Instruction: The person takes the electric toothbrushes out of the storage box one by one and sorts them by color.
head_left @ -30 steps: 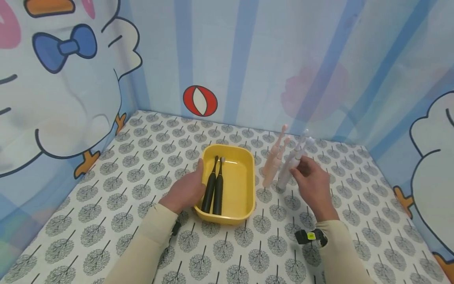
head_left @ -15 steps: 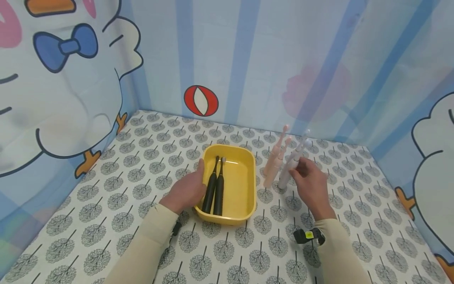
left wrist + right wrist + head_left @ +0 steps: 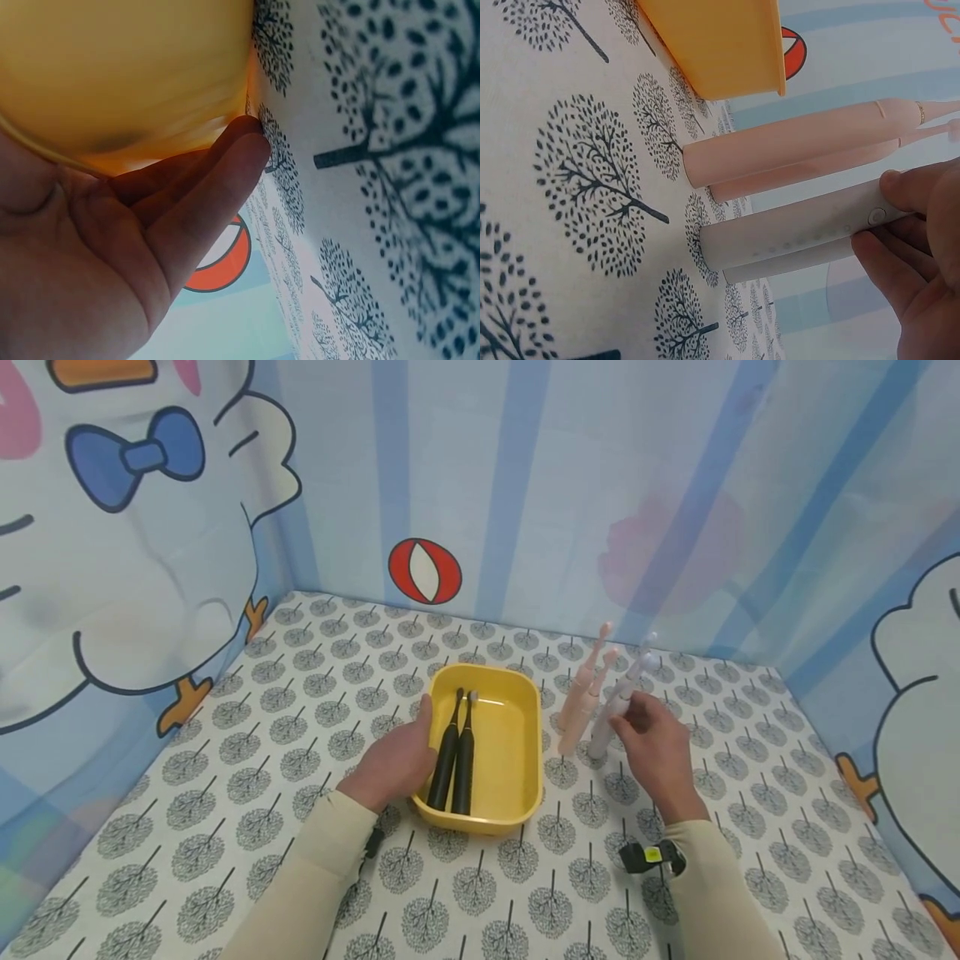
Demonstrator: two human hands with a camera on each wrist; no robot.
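Note:
My left hand holds the left side of a yellow plastic tray; in the left wrist view its fingers lie along the outside wall, and the thumb goes out of sight past the rim. Two black electric toothbrushes lie side by side in the tray's left half. To the right, my right hand pinches a white electric toothbrush by its upper handle, near the button. It stands upright on its base, with a second white toothbrush right behind it, partly hidden.
Two pink electric toothbrushes stand upright between the tray and the white pair. A tree-patterned cloth covers the table. Cartoon-printed fabric walls rise at the back and both sides.
My right hand has shifted slightly left, and the head of the white toothbrush it pinches has moved a little left too. The left hand and the tray stay in place.

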